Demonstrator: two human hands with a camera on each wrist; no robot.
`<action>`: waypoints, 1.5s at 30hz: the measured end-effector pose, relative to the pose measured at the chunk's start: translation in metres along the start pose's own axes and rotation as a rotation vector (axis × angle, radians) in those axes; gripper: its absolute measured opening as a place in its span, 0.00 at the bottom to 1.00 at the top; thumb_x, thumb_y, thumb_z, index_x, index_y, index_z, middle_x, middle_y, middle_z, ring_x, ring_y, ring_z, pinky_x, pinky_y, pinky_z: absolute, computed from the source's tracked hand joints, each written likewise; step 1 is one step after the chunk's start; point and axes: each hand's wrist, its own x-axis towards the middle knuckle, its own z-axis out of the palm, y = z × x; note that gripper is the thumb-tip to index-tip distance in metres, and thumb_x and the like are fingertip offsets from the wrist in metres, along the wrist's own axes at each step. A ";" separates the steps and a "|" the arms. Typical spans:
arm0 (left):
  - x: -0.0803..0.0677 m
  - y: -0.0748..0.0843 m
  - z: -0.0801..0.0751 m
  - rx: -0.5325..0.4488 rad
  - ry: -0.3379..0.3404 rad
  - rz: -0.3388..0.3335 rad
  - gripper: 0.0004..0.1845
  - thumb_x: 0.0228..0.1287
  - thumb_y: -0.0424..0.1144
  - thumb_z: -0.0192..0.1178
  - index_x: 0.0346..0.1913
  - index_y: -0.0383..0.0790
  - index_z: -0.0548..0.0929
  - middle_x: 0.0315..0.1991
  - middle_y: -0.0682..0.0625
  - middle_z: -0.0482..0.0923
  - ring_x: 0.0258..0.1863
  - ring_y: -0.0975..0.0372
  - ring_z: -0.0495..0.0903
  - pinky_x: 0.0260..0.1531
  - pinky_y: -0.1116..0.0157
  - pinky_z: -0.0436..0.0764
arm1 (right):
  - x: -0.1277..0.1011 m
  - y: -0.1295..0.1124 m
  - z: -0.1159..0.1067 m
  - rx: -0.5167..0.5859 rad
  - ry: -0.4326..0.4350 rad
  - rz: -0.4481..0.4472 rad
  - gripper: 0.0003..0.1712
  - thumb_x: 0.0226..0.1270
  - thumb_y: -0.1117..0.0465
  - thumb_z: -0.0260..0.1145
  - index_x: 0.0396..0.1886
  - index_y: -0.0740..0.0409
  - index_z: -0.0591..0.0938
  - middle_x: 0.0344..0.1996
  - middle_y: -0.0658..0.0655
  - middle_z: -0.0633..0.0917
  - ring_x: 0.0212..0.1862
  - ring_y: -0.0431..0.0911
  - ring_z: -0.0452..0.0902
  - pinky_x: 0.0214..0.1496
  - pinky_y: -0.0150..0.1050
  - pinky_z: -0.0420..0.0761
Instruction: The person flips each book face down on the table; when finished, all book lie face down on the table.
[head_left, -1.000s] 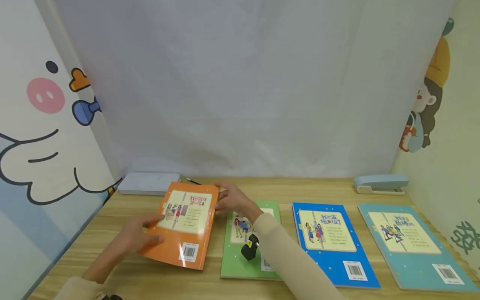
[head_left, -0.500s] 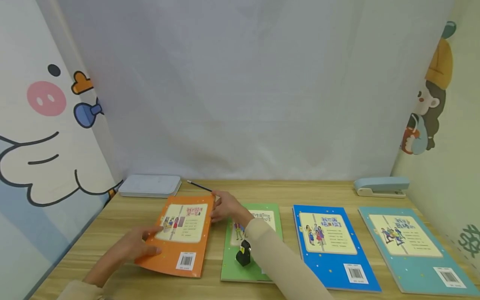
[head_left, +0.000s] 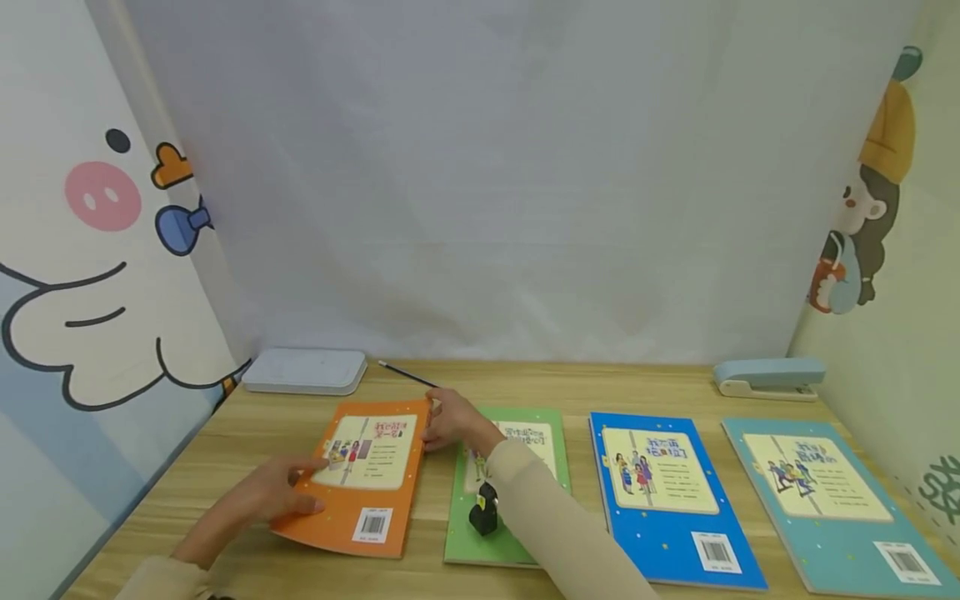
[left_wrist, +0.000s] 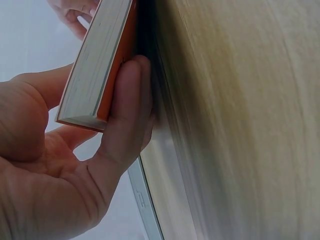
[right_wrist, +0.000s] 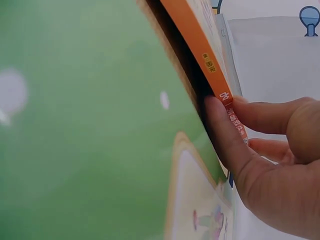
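An orange book (head_left: 367, 525), back cover up with a barcode label, is held between both hands at the left of the table. My left hand (head_left: 273, 492) grips its left edge, and in the left wrist view the fingers (left_wrist: 127, 100) reach under the page edges of the book. At the upper right corner my right hand (head_left: 453, 421) pinches the spine (right_wrist: 217, 75). A dark gap shows between the book and the tabletop in both wrist views. Just right of it lies a green book (head_left: 465, 533), partly covered by my right forearm and its black wrist device.
A blue book (head_left: 675, 542) and a teal book (head_left: 832, 542) lie face down in the row to the right. Along the back are a pale flat case (head_left: 303, 371), a dark pencil (head_left: 405, 372) and a light blue stapler (head_left: 768, 377). A pale curtain (head_left: 510, 192) hangs behind the table.
Both hands have brought the orange book lower and slightly nearer, uncovering more of the pencil behind it. More of the green book's top now shows. The hold on the orange book is unchanged.
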 end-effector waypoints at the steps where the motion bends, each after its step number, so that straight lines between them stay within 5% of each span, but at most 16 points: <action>1: 0.000 0.000 0.000 0.003 -0.003 0.000 0.36 0.55 0.38 0.74 0.66 0.31 0.75 0.66 0.20 0.64 0.66 0.29 0.64 0.63 0.36 0.68 | 0.000 0.000 0.000 0.004 0.001 0.004 0.48 0.57 0.86 0.63 0.77 0.61 0.61 0.48 0.70 0.80 0.44 0.63 0.85 0.40 0.48 0.89; 15: 0.004 0.002 0.000 0.022 -0.005 -0.039 0.36 0.55 0.39 0.74 0.67 0.33 0.74 0.66 0.21 0.65 0.63 0.32 0.68 0.60 0.38 0.71 | -0.003 -0.003 0.001 0.012 0.033 0.010 0.48 0.58 0.85 0.63 0.77 0.64 0.58 0.56 0.75 0.78 0.47 0.63 0.85 0.42 0.45 0.89; 19: 0.005 0.003 0.001 0.016 0.004 -0.047 0.37 0.54 0.38 0.74 0.67 0.34 0.74 0.56 0.27 0.75 0.49 0.44 0.77 0.48 0.51 0.80 | -0.004 -0.004 0.000 0.010 0.042 0.007 0.50 0.55 0.85 0.64 0.78 0.65 0.57 0.58 0.77 0.76 0.46 0.64 0.85 0.41 0.45 0.89; 23: 0.006 0.003 0.002 0.001 0.007 -0.041 0.36 0.55 0.37 0.74 0.67 0.33 0.74 0.46 0.38 0.78 0.38 0.55 0.75 0.33 0.62 0.78 | -0.006 -0.005 -0.003 -0.006 0.039 0.007 0.52 0.53 0.85 0.66 0.77 0.64 0.57 0.61 0.77 0.73 0.47 0.63 0.84 0.42 0.45 0.89; 32: 0.008 0.004 0.002 0.160 0.036 -0.014 0.33 0.54 0.41 0.75 0.63 0.35 0.79 0.49 0.36 0.81 0.34 0.58 0.77 0.30 0.63 0.78 | -0.013 -0.010 -0.011 -0.134 0.015 0.000 0.52 0.56 0.77 0.72 0.78 0.61 0.57 0.55 0.71 0.79 0.33 0.47 0.77 0.37 0.39 0.86; 35: 0.009 0.007 0.002 0.215 0.032 0.000 0.33 0.54 0.42 0.74 0.63 0.35 0.79 0.52 0.33 0.80 0.38 0.55 0.78 0.37 0.58 0.80 | -0.019 -0.013 -0.015 -0.175 0.016 -0.025 0.51 0.59 0.73 0.72 0.79 0.59 0.56 0.55 0.70 0.81 0.37 0.49 0.80 0.37 0.39 0.84; 39: 0.011 0.010 0.003 0.320 0.040 0.010 0.30 0.55 0.44 0.73 0.61 0.36 0.81 0.57 0.30 0.77 0.46 0.48 0.77 0.47 0.44 0.80 | -0.027 -0.014 -0.025 -0.187 0.032 -0.091 0.47 0.64 0.67 0.70 0.79 0.59 0.57 0.62 0.72 0.77 0.53 0.59 0.82 0.49 0.47 0.86; 45: 0.011 0.018 -0.002 0.369 0.075 -0.021 0.28 0.56 0.41 0.72 0.60 0.37 0.81 0.52 0.35 0.76 0.40 0.50 0.76 0.37 0.49 0.81 | -0.042 -0.015 -0.051 -0.315 0.089 -0.210 0.43 0.70 0.58 0.66 0.79 0.56 0.57 0.66 0.71 0.73 0.65 0.62 0.74 0.63 0.55 0.79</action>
